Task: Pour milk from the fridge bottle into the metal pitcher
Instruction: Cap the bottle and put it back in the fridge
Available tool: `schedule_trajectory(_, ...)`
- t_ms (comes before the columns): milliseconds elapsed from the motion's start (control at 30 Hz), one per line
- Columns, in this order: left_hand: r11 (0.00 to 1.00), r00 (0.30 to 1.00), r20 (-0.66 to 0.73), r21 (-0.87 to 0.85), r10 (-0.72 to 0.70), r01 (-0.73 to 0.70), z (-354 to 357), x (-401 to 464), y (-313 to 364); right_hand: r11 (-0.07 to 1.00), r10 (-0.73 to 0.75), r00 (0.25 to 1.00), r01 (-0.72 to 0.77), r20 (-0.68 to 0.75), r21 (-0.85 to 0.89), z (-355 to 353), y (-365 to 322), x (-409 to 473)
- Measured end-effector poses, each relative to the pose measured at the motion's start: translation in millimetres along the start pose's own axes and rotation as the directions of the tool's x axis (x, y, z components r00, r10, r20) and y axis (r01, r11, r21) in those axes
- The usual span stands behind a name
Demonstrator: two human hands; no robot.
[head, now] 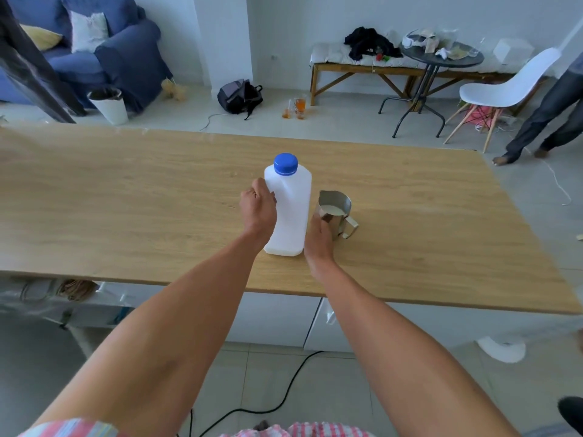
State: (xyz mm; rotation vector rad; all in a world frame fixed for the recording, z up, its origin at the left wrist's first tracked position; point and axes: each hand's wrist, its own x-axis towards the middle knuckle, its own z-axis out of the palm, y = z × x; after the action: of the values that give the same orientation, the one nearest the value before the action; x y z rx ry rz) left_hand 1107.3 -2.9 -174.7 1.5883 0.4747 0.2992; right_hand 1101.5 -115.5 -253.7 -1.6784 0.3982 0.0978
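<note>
The white milk bottle [288, 212] stood upright on the wooden table [126, 200], its blue cap [285, 164] on. My left hand [257, 209] gripped its left side, fingers curled around the edge. Just right of it stood the metal pitcher [336, 212], with milk inside. My right hand [318, 238] rested against the pitcher's near side, fingers fairly straight.
</note>
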Motion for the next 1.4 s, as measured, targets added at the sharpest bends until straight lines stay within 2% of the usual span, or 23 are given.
schedule_trajectory(33, 1.000, 1.000, 0.010, -0.002, 0.002, -0.002, -0.6, -1.1, 1.4, 0.990, 0.132, 0.988, -0.135, 0.084, 0.033, 2.2, 0.5, -0.4)
schedule_trajectory(100, 1.000, 1.000, 0.029, -0.002, 0.007, -0.007, -1.9, -3.1, 3.0, 0.943, 0.287, 0.937, -0.313, 0.200, 0.113, 5.9, 0.5, 1.7)
schedule_trajectory(233, 1.000, 0.999, 0.047, -0.018, 0.011, -0.010, -5.8, -6.8, 5.1, 0.878, 0.351, 0.904, -0.409, 0.244, 0.251, 11.0, -3.9, 6.0)
schedule_trajectory(600, 0.996, 0.997, 0.068, -0.086, 0.045, -0.039, -14.1, -23.5, 17.5, 0.923, 0.299, 0.916, -0.349, 0.268, 0.161, -6.4, -14.8, -17.3)
schedule_trajectory(867, 0.991, 0.994, -0.095, -0.117, 0.056, -0.067, -16.8, -44.7, 20.3, 0.962, 0.235, 0.898, -0.271, 0.371, 0.046, -15.0, -10.8, -12.2)
schedule_trajectory(1100, 0.998, 0.948, -0.316, -0.042, 0.025, -0.040, -39.8, -72.8, 15.3, 0.980, 0.201, 0.798, -0.174, 0.568, -0.101, -4.5, -2.6, -19.4)
schedule_trajectory(1267, 0.994, 0.862, -0.504, -0.110, -0.048, -0.009, -83.5, -101.8, 8.8, 0.975, 0.207, 0.711, -0.095, 0.672, -0.200, 22.6, 3.4, -52.9)
schedule_trajectory(1400, 0.989, 0.773, -0.633, -0.139, -0.046, -0.055, -132.0, -130.5, 9.2, 0.974, 0.204, 0.617, -0.045, 0.760, -0.224, 52.5, -0.1, -101.9)
